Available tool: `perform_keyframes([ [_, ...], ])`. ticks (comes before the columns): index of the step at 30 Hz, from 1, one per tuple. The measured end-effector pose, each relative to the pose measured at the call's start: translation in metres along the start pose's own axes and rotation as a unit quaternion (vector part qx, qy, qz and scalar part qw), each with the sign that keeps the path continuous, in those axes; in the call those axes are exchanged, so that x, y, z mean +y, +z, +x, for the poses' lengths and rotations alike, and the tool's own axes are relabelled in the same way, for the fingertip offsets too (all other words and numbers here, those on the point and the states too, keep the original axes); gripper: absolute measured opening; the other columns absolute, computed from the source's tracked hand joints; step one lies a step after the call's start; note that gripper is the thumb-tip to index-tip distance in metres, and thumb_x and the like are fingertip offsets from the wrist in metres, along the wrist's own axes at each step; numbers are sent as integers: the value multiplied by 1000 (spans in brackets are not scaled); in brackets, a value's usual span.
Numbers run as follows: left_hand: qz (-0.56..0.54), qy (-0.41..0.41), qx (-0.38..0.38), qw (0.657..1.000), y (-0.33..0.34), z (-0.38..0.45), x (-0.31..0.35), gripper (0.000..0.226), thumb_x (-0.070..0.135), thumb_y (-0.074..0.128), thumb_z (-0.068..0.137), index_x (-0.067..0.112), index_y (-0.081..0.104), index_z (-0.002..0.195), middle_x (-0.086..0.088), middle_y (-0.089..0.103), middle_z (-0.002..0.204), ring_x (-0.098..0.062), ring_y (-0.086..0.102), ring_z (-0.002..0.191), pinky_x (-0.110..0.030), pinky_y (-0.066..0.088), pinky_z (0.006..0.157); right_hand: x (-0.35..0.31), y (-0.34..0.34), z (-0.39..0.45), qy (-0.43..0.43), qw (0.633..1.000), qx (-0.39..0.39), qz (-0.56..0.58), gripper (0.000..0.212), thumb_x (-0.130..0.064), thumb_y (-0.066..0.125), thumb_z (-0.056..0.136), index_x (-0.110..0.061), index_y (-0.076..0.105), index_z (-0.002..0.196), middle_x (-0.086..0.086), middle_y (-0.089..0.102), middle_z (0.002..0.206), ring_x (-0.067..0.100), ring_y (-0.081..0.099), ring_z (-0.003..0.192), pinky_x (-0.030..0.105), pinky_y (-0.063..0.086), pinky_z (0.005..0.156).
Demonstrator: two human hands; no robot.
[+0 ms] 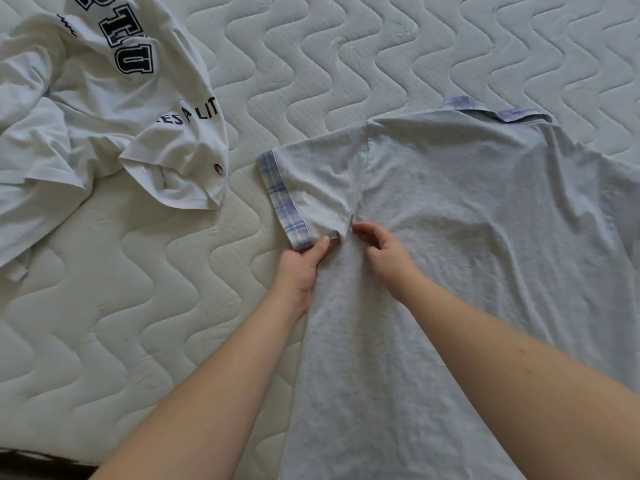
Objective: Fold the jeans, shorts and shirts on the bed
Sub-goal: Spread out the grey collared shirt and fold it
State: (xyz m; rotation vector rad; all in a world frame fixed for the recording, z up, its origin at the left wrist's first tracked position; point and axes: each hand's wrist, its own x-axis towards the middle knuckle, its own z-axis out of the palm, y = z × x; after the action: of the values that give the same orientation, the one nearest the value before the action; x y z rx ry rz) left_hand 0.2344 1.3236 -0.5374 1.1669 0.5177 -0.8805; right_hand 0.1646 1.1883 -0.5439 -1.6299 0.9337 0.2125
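- Lying spread flat on the right half of the mattress [346, 46], a pale grey polo shirt [467, 209] has its collar [498, 114] toward the far edge and its body running down to the near edge.
- The shirt's sleeve [311, 188] points toward the middle of the mattress and ends in a blue-and-lilac plaid cuff [282, 202].
- The left hand [301, 268] pinches the lower corner of that cuff at the armpit, thumb on top of the cloth.
- The right hand [384, 251] rests just beside it on the shirt's side seam, fingers curled down onto the fabric; whether they actually grasp a fold I cannot tell.
- The two hands sit close together, not touching.
- A white T-shirt with dark block lettering [104, 109] lies crumpled at the far left corner of the mattress, well apart from the grey shirt.
- The mattress shows a wavy quilted pattern.
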Motion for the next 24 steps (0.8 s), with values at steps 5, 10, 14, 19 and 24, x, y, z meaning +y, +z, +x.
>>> perform_keyframes([
  [5, 299, 125, 152, 934, -3, -16, -6, 23, 24, 69, 89, 14, 50, 79, -1, 59, 66, -2, 56, 49, -23, 40, 53, 1, 2, 5, 13, 1000, 11, 25, 43, 1, 42, 94, -27, 65, 117, -21, 62, 108, -11, 54, 101, 10, 42, 88],
  [10, 570, 420, 56, 703, -17, -21, 0, 19, 23, 75, 81, 12, 60, 82, -3, 59, 79, -22, 54, 78, -31, 43, 73, 2, 2, 10, 28, 997, 27, 63, 32, -7, 43, 100, -22, 69, 111, -14, 66, 109, -1, 58, 103, 18, 46, 92],
  [14, 749, 374, 48, 544, -12, 4, 8, 54, 46, 72, 76, 17, 61, 120, -8, 58, 118, -30, 53, 112, -43, 35, 101, 1, 2, 13, 39, 995, 36, 85, 34, -5, 40, 101, -22, 69, 105, -12, 67, 105, -5, 59, 95, 13, 46, 84],
  [19, 759, 425, 0, 493, -7, 19, 3, 24, 22, 74, 74, 16, 67, 96, -5, 61, 90, -27, 58, 83, -38, 45, 77, -2, 4, 15, 45, 994, 51, 85, 33, -1, 39, 100, -16, 68, 105, -11, 66, 98, -9, 58, 86, 9, 47, 82],
  [24, 736, 497, -19, 459, -22, 18, -26, 34, 13, 49, 92, 7, 66, 120, -13, 65, 123, -30, 61, 115, -41, 47, 101, -2, 5, 15, 44, 995, 53, 75, 32, 2, 38, 101, -6, 66, 114, -7, 65, 99, -6, 57, 88, 9, 45, 87],
])
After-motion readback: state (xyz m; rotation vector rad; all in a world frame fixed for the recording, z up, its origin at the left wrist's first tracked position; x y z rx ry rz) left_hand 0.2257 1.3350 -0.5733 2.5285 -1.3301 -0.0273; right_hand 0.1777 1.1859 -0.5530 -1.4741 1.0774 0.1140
